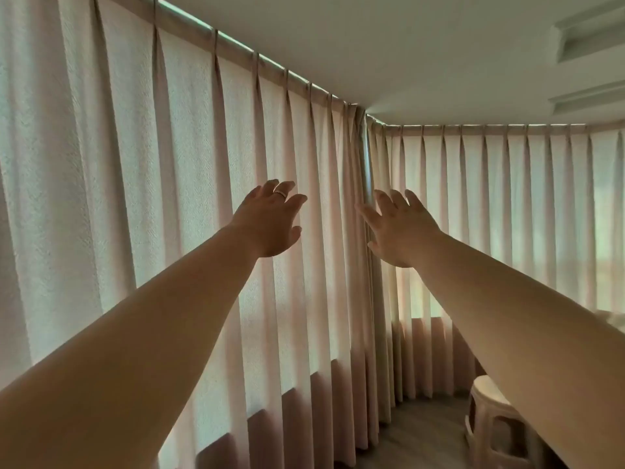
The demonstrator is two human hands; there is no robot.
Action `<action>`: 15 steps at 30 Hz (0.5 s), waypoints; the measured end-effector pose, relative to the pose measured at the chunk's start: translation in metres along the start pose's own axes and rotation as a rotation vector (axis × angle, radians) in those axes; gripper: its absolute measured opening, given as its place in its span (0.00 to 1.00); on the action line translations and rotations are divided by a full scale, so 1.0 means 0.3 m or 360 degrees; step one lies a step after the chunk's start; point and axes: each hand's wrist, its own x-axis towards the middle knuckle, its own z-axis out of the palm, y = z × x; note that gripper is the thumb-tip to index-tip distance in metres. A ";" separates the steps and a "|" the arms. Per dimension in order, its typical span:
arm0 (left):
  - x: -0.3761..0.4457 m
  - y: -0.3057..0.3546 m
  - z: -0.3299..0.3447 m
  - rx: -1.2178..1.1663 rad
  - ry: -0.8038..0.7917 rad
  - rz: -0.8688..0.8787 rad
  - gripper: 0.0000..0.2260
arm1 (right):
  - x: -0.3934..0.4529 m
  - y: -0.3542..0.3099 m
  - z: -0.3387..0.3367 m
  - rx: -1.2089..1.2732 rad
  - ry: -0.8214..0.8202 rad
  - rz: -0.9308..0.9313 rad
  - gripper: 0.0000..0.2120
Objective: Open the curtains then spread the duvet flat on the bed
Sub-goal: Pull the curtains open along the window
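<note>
Pale pink pleated curtains hang drawn across two walls that meet in a corner. The left curtain (169, 198) covers the long window, and the right curtain (507, 204) covers the far window. Both arms stretch toward the corner seam (367, 170). My left hand (270, 225), wearing a ring, is open with fingers spread just short of the left curtain's edge. My right hand (399, 228) is open too, its fingertips at the seam between the two curtains. Neither hand holds fabric. No bed or duvet is in view.
A cream plastic stool (493, 424) stands on the wood floor at the lower right, partly behind my right arm. The ceiling has stepped mouldings (588, 38) at the upper right. Daylight glows through the fabric.
</note>
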 end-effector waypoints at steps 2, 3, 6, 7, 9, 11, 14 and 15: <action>0.006 -0.022 0.064 -0.0039 -0.0007 -0.0015 0.27 | 0.040 -0.026 0.050 -0.0097 -0.0118 0.0008 0.35; 0.009 -0.031 0.112 -0.0058 0.0004 -0.0006 0.28 | 0.061 -0.031 0.088 -0.0120 -0.0147 0.0029 0.35; 0.011 -0.058 0.260 -0.0147 -0.0004 0.0035 0.26 | 0.144 -0.044 0.203 -0.0084 -0.0250 0.0147 0.33; 0.014 -0.080 0.319 -0.0188 0.0004 0.0035 0.25 | 0.184 -0.054 0.249 -0.0063 -0.0285 0.0196 0.33; 0.015 -0.118 0.429 -0.0227 -0.0035 0.0022 0.23 | 0.251 -0.090 0.334 -0.0030 -0.0398 0.0244 0.35; 0.028 -0.148 0.567 -0.0239 -0.0152 0.0009 0.24 | 0.329 -0.143 0.457 0.0037 -0.0526 0.0211 0.37; 0.099 -0.195 0.752 -0.0226 -0.0257 0.0009 0.24 | 0.461 -0.194 0.647 0.0127 -0.0604 0.0154 0.39; 0.126 -0.204 0.795 -0.0226 -0.0267 0.0019 0.24 | 0.495 -0.199 0.694 0.0135 -0.0614 0.0144 0.39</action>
